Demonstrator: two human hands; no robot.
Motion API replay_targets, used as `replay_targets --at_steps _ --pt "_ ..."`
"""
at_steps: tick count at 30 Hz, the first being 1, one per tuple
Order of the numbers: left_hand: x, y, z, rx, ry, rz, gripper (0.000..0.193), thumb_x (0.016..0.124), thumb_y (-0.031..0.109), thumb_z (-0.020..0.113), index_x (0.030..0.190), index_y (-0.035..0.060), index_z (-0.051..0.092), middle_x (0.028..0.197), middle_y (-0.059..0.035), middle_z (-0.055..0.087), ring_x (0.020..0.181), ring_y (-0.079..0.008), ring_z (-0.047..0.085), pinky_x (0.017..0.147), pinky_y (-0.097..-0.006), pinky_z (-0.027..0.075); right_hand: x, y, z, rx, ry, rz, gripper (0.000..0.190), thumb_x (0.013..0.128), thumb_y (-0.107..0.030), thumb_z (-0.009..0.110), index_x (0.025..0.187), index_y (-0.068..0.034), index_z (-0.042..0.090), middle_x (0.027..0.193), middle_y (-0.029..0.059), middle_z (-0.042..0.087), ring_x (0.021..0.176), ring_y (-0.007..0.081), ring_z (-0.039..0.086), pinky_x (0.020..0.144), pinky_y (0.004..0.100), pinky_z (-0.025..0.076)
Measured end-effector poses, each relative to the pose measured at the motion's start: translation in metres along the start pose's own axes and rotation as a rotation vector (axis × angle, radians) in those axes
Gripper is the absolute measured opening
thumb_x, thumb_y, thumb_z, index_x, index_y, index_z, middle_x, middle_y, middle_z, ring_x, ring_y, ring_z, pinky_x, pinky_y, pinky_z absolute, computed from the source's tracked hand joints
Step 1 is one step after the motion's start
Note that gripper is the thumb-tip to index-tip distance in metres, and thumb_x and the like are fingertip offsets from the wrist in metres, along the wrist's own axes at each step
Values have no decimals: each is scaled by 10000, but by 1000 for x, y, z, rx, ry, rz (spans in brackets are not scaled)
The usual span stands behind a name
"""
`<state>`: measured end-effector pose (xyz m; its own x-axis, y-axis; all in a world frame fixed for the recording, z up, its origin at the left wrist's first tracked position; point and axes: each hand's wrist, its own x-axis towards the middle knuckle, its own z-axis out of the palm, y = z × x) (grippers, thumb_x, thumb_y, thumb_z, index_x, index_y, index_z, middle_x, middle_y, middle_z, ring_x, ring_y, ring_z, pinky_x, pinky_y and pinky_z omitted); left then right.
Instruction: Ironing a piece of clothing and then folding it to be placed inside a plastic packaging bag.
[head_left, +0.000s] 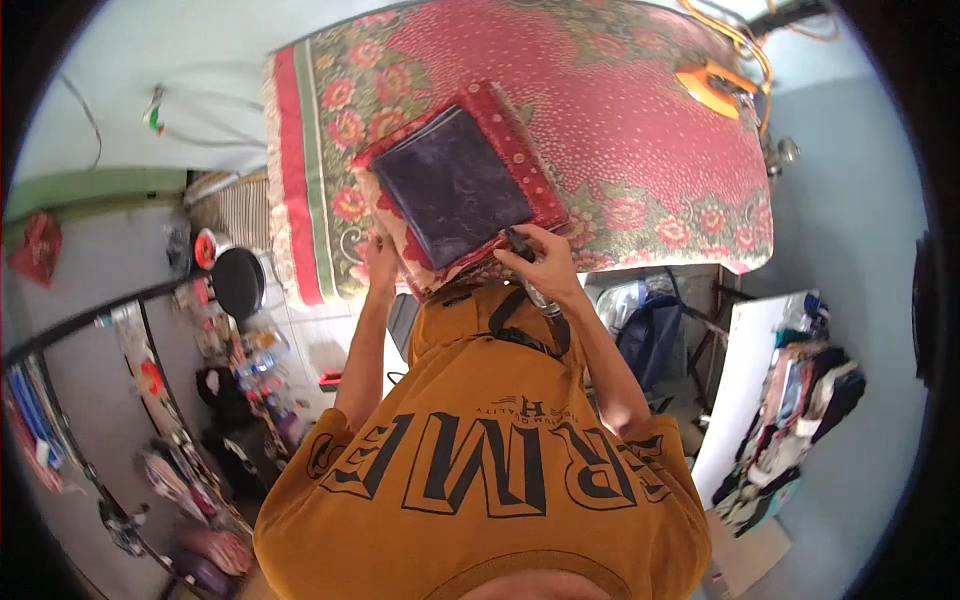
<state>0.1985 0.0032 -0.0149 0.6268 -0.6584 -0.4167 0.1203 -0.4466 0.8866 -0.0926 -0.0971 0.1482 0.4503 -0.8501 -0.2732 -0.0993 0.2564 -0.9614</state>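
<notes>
A folded dark purple cloth (454, 187) lies on top of a stack of folded red patterned cloths (517, 154), on a table covered with a pink floral blanket (630, 150). My right hand (546, 262) is at the stack's near right corner, gripping a clear spray bottle (541, 296) with a black top. At the stack's near left edge, my left hand (382, 259) touches the red and cream cloth; its fingertips are partly hidden, and whether it grips the cloth cannot be told.
An orange clothes iron (716, 88) rests at the table's far right, beside orange cables. Below the right edge hangs a dark blue bag (651, 337). Hanging clothes (799, 412) are at the right wall. A round black pan-like object (238, 283) is left of the table.
</notes>
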Motion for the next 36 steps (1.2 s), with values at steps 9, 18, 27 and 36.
replay_targets --at_steps 9,18,27,36 --pt "-85 76 4 -394 -153 -580 769 895 579 625 1296 -38 401 1094 -149 576 1091 -239 537 968 -349 408 -19 42 -12 -417 -51 -218 287 781 -181 813 948 6 673 831 85 673 729 154 633 663 299 504" --pt "-73 88 24 -57 -22 -137 668 799 277 808 1251 -54 444 1143 -155 610 956 -191 637 800 -292 526 -29 88 -1 -854 -234 -470 488 633 -227 826 1055 -78 629 928 99 626 848 315 649 700 408 529" --pt "-63 124 16 -259 -338 -302 700 801 302 805 1248 -87 432 1141 -156 607 956 -203 641 803 -322 535 -16 109 37 -955 -166 -645 443 594 -176 817 970 -61 613 871 104 612 781 304 641 661 400 535" --pt "-79 47 11 42 -187 -77 534 902 341 733 1172 -9 434 829 -6 551 737 -84 522 642 -232 432 -17 44 -80 301 389 341 311 900 -285 711 1001 6 674 762 67 654 659 184 665 586 329 571"
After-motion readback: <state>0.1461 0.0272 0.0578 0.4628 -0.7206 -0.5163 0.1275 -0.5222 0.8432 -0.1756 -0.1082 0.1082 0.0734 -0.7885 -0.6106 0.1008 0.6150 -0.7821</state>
